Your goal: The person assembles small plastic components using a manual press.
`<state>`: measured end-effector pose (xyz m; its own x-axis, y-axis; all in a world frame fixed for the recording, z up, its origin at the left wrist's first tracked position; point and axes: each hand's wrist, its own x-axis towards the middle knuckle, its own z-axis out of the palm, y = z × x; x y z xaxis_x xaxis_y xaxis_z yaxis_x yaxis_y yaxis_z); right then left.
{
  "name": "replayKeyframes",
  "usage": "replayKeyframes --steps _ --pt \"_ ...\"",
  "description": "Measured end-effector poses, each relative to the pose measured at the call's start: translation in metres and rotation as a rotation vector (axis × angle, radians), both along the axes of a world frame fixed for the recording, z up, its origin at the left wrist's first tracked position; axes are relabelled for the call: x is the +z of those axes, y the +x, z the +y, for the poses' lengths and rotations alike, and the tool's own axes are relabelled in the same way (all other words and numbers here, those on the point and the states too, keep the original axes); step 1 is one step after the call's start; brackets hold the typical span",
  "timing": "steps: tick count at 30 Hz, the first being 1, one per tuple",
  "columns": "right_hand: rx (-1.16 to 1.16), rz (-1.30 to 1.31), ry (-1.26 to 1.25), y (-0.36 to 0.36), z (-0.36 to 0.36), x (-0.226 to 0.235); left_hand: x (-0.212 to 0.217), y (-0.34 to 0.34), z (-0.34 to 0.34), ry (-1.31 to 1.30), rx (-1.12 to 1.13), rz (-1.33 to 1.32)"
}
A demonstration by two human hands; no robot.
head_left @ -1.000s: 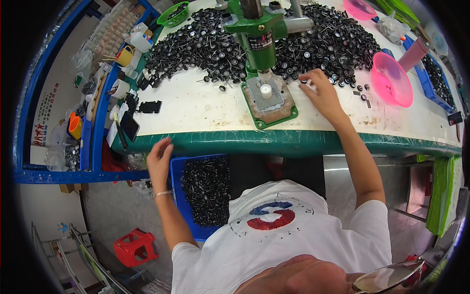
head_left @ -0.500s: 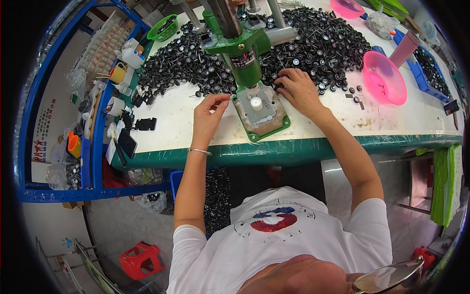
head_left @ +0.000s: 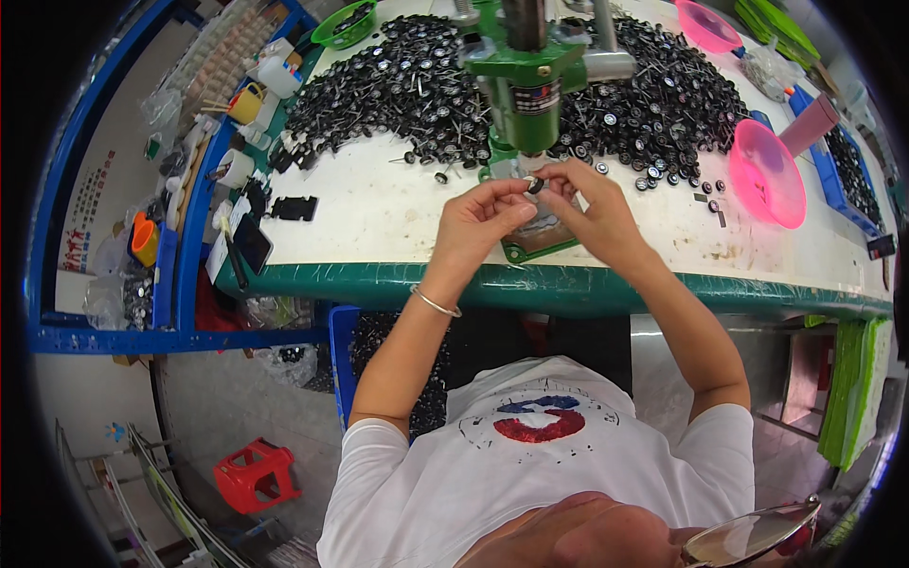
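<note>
Both my hands meet in front of the green hand press, over its base. Between the fingertips is a small black wheel, pinched by my right hand. My left hand is closed, thumb and forefinger together, its tips close against the wheel; what it grips is too small to make out. The fingers hide most of the press base and its work plate. Behind the press spreads a large heap of small black wheels, many with thin metal pins.
A pink bowl stands to the right, beside a blue tray of black parts. A green basket is at the far left. A phone lies near the table's left edge. A blue rack stands left of the table.
My right hand has left the edge of the heap and come to the middle with a wheel. My left hand has moved right to meet it. The whole view has shifted slightly.
</note>
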<state>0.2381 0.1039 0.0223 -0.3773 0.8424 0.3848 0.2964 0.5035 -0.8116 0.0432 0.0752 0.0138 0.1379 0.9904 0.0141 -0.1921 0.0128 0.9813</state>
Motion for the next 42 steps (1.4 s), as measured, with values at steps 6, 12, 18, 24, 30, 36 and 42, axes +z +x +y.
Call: replayKeyframes --steps 6,12,18,24,30,36,42 --pt "0.092 0.033 0.049 -0.014 -0.025 -0.005 -0.021 -0.002 -0.021 -0.069 0.044 -0.105" --pt "0.122 0.072 -0.086 -0.006 -0.035 0.008 -0.018 -0.010 -0.015 -0.089 0.152 -0.257" --pt "-0.251 -0.152 -0.012 0.078 0.010 -0.030 -0.010 -0.034 0.007 0.023 0.231 -0.156" --pt "-0.435 -0.357 0.051 0.100 0.020 -0.034 -0.005 -0.022 0.016 0.070 0.260 0.026" --pt "-0.410 -0.591 0.274 0.112 0.018 -0.051 -0.007 -0.024 0.016 0.066 0.235 0.003" --pt "-0.364 -0.482 0.194 0.110 0.027 -0.047 -0.006 -0.017 0.017 -0.076 0.293 -0.147" --pt "-0.095 0.117 -0.130 0.045 0.027 -0.021 -0.012 -0.019 0.016 -0.054 0.267 -0.087"
